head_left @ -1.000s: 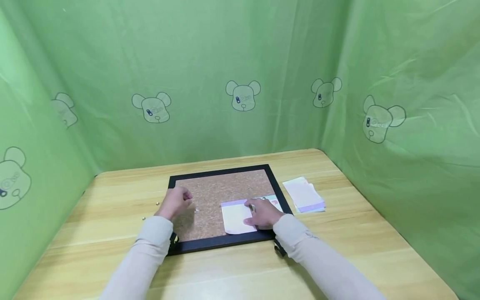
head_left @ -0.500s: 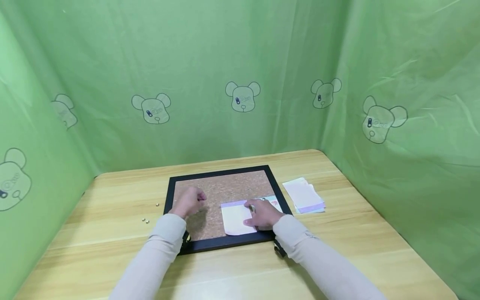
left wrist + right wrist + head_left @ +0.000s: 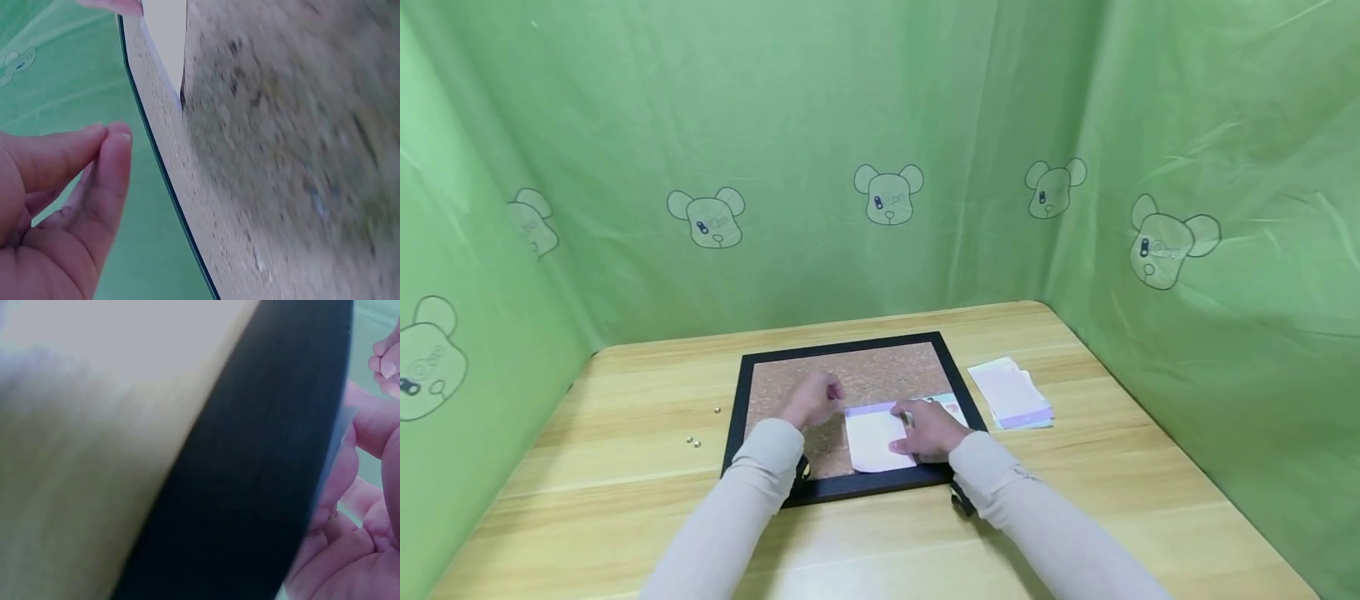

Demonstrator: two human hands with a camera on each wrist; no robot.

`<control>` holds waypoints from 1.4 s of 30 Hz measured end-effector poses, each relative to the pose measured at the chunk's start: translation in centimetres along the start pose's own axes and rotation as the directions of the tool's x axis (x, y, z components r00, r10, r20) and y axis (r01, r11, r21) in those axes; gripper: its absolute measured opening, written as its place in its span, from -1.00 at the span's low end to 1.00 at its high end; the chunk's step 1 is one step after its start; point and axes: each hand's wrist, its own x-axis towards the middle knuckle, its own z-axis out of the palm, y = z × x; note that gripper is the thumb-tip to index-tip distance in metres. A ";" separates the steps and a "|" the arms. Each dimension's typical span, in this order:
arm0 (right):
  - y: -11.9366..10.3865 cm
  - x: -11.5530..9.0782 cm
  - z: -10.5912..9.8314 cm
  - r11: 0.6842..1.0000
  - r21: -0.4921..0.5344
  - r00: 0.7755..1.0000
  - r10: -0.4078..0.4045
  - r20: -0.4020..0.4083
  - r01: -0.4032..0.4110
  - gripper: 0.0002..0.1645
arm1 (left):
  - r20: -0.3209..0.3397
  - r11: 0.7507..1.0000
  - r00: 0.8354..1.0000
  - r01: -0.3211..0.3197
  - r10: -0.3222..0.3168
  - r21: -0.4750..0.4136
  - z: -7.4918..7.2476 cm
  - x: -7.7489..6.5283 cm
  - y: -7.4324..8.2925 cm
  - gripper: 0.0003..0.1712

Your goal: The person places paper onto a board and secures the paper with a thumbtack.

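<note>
A black-framed corkboard [image 3: 880, 367] lies on the wooden table. On its right half is a white paper sheet [image 3: 868, 446] with a purple band along the top. My right hand [image 3: 931, 433] holds this sheet at its right side, thumb and curled fingers on the paper. Partly under that hand is a pale blue sheet [image 3: 953, 407] with a pink print. My left hand [image 3: 812, 400] hovers over the cork beside the sheet's top left corner. In the left wrist view its thumb and index fingertips [image 3: 115, 140] meet in a pinch; anything between them is hidden.
Several small shiny metal pieces [image 3: 697, 444] lie on the table left of the board. More paper sheets [image 3: 1011, 392], white with a purple band and pale blue below, lie to its right. Green curtains [image 3: 805, 250] with bear-head prints enclose the table [image 3: 647, 383].
My left hand has moved right across the corkboard, from its left side to near the white sheet's top left corner, fingertips still together. My right hand stays on the sheet.
</note>
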 end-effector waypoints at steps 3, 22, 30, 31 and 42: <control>0.0 0.1 -0.1 1.000 -0.001 1.000 -0.006 -0.005 0.006 -0.30 | -0.005 0.999 1.000 -0.025 0.025 -0.022 0.4 0.4 0.4 -0.95; 0.0 -0.1 -0.1 0.999 0.009 0.999 -0.032 -0.017 0.032 -0.33 | 0.023 0.997 0.997 0.076 -0.076 -0.007 2.0 1.4 1.5 -0.97; 0.2 -0.1 0.0 0.999 0.018 0.999 -0.035 -0.015 0.035 -0.33 | 0.026 1.000 1.000 0.015 -0.015 -0.004 2.7 1.8 1.7 -0.89; 0.3 -0.1 -0.1 0.999 0.018 0.999 -0.037 -0.016 0.037 -0.33 | 0.024 1.000 1.000 0.008 -0.008 -0.003 2.7 1.9 1.8 -0.89; 0.3 -0.1 0.0 1.000 0.030 1.000 -0.006 -0.001 0.006 -0.30 | 0.112 0.997 0.991 0.074 -0.074 0.004 3.3 2.7 3.1 -0.92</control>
